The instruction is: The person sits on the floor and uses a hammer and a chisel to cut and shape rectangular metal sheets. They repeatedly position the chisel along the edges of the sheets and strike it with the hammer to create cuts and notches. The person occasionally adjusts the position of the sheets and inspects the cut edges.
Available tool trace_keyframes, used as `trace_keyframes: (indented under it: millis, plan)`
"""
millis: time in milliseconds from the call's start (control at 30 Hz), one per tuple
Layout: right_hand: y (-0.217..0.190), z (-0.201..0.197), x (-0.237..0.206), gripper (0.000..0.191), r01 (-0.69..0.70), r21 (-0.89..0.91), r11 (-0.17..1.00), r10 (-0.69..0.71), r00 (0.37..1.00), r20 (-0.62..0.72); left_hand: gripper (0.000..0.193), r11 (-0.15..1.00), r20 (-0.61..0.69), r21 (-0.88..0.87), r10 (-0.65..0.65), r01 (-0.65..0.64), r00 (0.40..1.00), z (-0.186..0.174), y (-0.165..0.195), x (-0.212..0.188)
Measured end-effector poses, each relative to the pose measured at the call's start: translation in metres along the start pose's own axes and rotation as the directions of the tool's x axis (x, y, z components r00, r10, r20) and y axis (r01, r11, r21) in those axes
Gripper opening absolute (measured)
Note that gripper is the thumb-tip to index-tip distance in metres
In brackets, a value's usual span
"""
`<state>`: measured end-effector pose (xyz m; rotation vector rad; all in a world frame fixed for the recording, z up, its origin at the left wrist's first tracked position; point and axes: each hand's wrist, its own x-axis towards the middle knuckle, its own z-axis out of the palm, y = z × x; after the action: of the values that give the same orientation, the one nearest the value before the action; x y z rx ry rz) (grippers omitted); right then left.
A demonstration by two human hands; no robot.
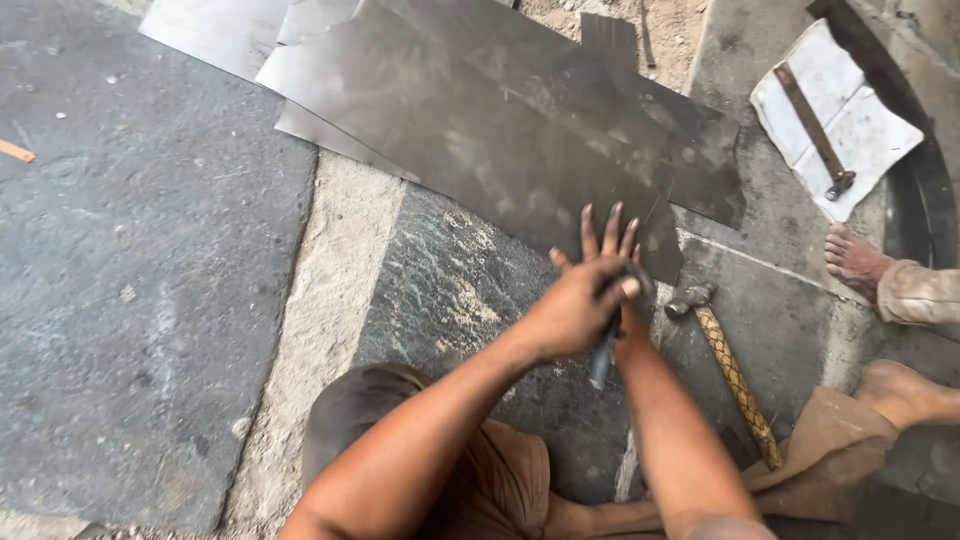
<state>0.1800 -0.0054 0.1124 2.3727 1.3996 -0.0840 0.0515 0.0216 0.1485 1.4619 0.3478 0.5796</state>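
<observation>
Under both hands [590, 300] (clasped): metal sheet [480, 120]

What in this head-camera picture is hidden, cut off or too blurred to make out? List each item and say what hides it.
- Right hand: mostly hidden behind the left hand; its grip cannot be judged.
- Dark tool: its working end is covered by both hands, and it is blurred.
- Metal sheet: cut off by the top edge.
- Hammer: handle end hidden by brown cloth.
</observation>
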Motion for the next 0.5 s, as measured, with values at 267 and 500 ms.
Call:
trace_keyframes:
  millis: [267, 500]
  plan:
    - [-0.023, 0.036, -0.123, 0.088, 0.069, 0.388, 0.919, -0.052, 0.997, -0.052, 0.041, 0.933, -0.393, 0.0, -0.332, 0.361, 0.858, -0.037, 0.034, -0.008]
    - [0.003, 0.071, -0.21, 0.085, 0.123, 0.368, 0.922, -0.152, 0.987, 0.051, 0.051, 0.972, -0.613, 0.193, 0.01, 0.138, 0.79, -0.114, 0.047, -0.033]
